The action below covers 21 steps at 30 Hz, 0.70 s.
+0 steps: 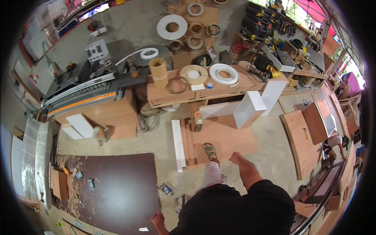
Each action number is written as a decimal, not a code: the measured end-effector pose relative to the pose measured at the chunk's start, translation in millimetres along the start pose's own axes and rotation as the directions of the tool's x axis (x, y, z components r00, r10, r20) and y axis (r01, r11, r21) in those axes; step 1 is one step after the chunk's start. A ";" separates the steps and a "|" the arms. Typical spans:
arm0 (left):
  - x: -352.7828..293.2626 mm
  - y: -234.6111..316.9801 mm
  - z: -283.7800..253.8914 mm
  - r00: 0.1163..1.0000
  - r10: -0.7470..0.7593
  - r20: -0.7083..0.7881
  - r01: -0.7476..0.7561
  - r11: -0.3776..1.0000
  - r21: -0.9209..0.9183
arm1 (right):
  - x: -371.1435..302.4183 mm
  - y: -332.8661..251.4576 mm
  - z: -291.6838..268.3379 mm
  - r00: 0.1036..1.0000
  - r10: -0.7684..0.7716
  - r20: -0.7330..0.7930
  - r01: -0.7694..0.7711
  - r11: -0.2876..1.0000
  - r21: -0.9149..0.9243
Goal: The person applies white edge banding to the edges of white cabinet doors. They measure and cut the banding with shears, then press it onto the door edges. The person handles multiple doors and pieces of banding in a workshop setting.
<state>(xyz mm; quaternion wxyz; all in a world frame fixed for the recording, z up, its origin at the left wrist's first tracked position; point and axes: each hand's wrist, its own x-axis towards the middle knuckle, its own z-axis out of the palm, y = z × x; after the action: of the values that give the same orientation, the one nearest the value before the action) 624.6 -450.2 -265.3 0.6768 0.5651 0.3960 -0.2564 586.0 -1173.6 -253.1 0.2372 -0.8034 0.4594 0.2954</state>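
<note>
My right hand (236, 158) hangs in front of me above a plywood sheet (231, 137) on the floor. Its fingers look loosely parted, with nothing visible in them, though it is slightly blurred. Low on my left, my left hand (158, 218) is beside the edge of a dark brown board (117, 184); its fingers are too small and smeared to read. One sandalled foot (210, 150) is on the plywood. Near that foot stand a small yellow-brown box (198, 121) and long white strips (178, 145). A white open box-shaped panel piece (249, 109) stands farther right.
A low workbench (172, 102) with rolls of edging (224, 74) crosses ahead. An edge-banding machine (82, 98) stands left. Wood shavings (74, 188) litter the dark board. A plywood cabinet (299, 137) lies right, near another crouching person (335, 145). Black tool cases (256, 25) are stacked behind.
</note>
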 end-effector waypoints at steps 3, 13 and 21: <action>13.3 7.8 83.1 0.999 -0.020 0.045 0.022 0.998 -0.059 | 117.9 -13.7 -92.8 0.988 -0.133 -0.073 0.134 0.991 0.005; -67.2 11.3 311.2 0.975 -0.119 -0.186 0.177 0.926 0.333 | 418.9 -150.3 -381.0 0.762 -0.410 -0.501 0.269 0.904 -0.332; -146.7 3.9 373.4 0.814 0.097 -0.573 0.122 0.935 0.332 | 490.3 -203.1 -467.3 0.535 -0.514 -0.670 0.227 0.852 -0.472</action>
<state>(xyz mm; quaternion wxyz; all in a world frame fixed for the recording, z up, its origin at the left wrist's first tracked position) 638.2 -825.5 -124.2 0.4090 0.7256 0.5346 -0.1429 1082.1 -1677.3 -237.3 -0.0640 -0.9568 0.2754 -0.0670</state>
